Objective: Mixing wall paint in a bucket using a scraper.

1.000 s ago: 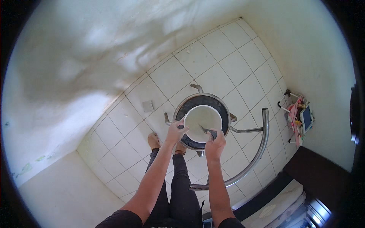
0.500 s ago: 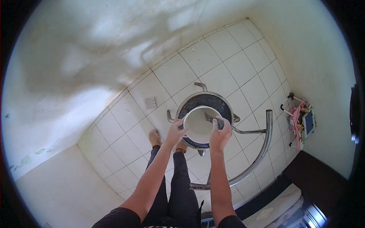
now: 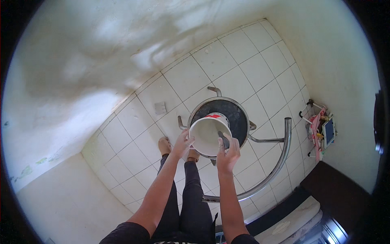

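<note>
A white bucket (image 3: 202,136) tips toward me over the round black seat of a metal stool (image 3: 239,118); red and white marking shows on its far outer side. My left hand (image 3: 183,143) grips the bucket's left rim, thumb inside. At the right rim, my right hand (image 3: 229,155) is closed around the dark handle of a putty knife (image 3: 223,139). The knife reaches down into the bucket, and its blade is hard to make out against the pale inside. I cannot tell whether the bucket's base touches the seat.
A curved metal tube (image 3: 285,148) sweeps around the stool's right side. A small grey flat piece (image 3: 160,108) lies on the white tiles. Against the right wall stands a pink thing with a white frame (image 3: 318,132). A pale cushion (image 3: 290,223) is at lower right. Walls bound the left and far sides.
The bucket has tilted toward me and shifted slightly left, so its far outer side now shows. My right hand has moved down and left with the putty knife.
</note>
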Available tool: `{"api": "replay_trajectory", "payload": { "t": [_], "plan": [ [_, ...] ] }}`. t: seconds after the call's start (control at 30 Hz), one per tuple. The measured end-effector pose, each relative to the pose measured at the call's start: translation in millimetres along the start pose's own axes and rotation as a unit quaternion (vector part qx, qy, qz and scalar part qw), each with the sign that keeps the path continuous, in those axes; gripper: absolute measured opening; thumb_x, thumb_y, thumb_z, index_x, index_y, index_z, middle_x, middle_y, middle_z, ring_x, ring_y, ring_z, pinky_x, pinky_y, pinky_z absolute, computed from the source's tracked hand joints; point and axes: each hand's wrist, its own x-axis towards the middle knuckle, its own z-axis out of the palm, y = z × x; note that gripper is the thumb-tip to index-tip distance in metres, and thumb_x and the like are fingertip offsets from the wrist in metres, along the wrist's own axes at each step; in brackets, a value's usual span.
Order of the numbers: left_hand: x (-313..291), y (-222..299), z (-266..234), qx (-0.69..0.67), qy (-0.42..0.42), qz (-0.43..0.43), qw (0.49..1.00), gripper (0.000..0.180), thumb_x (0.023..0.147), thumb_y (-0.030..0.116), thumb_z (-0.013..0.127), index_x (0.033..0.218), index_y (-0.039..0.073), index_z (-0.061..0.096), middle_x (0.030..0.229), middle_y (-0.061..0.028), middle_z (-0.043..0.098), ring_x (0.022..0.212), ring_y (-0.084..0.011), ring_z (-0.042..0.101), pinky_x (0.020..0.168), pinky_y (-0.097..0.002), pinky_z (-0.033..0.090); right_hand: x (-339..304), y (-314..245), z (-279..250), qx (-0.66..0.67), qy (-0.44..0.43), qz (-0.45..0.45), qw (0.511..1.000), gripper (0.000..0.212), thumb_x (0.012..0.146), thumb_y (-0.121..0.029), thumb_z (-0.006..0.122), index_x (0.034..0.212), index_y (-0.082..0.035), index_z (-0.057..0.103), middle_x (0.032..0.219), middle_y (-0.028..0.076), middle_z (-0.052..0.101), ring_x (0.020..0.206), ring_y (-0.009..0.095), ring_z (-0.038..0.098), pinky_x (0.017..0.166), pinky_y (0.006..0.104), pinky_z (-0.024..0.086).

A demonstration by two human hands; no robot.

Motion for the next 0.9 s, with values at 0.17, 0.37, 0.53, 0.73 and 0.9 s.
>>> {"api": "replay_trajectory", "payload": {
  "t": [0.17,0.37,0.53,0.73,0.9],
  "plan": [
    [-1.0,2.9,6.7,0.004,0.0,0.005,1.0,0.037,0.086,0.007,0.056,0.123,-0.001,0.055,0.118,-0.0075,0.04,0.109,-0.0317,0.058,0.079,-0.0437,0.06,-9.9,4.5,6.7,-0.043,-0.005,-0.056,0.998,0.021,0.081,-0.003,0.069,0.102,-0.001,0.065,0.092,0.016,0.065,0.084,0.033,0.064,0.075,0.0384,0.052],
    [1.3,4.1,12.3,0.028,0.008,0.008,1.0,0.04,0.081,0.006,0.057,0.12,-0.002,0.057,0.116,-0.0087,0.041,0.113,-0.0296,0.053,0.076,-0.0428,0.061,-22.7,9.7,18.1,-0.003,-0.057,0.022,0.998,0.022,0.081,-0.005,0.069,0.103,-0.001,0.066,0.095,0.017,0.065,0.089,0.034,0.064,0.078,0.0409,0.051],
    [6.1,-7.2,13.3,-0.015,0.016,0.022,1.0,0.038,0.083,0.008,0.06,0.12,-0.002,0.058,0.116,-0.0104,0.043,0.111,-0.0291,0.055,0.071,-0.0416,0.063,-1.9,2.4,21.2,0.061,0.018,0.126,0.99,0.018,0.082,-0.008,0.07,0.099,-0.002,0.068,0.095,0.015,0.067,0.091,0.034,0.063,0.08,0.0427,0.051],
    [9.5,0.4,14.7,0.023,0.016,0.036,0.999,0.04,0.082,0.007,0.063,0.122,-0.001,0.058,0.119,-0.0122,0.043,0.108,-0.0308,0.057,0.066,-0.04,0.064,15.3,8.1,16.4,-0.017,0.053,0.008,0.998,0.019,0.086,-0.006,0.066,0.105,-0.003,0.067,0.103,0.014,0.067,0.097,0.03,0.063,0.083,0.0385,0.051],
    [15.4,1.7,27.2,0.038,0.023,0.052,0.998,0.045,0.081,0.009,0.066,0.124,0.0,0.058,0.119,-0.0145,0.044,0.106,-0.0311,0.058,0.064,-0.0386,0.064,5.1,23.8,10.9,-0.082,0.055,-0.009,0.995,0.015,0.088,-0.009,0.064,0.101,-0.001,0.064,0.094,0.014,0.064,0.091,0.032,0.062,0.078,0.0392,0.051]
  ]
}}
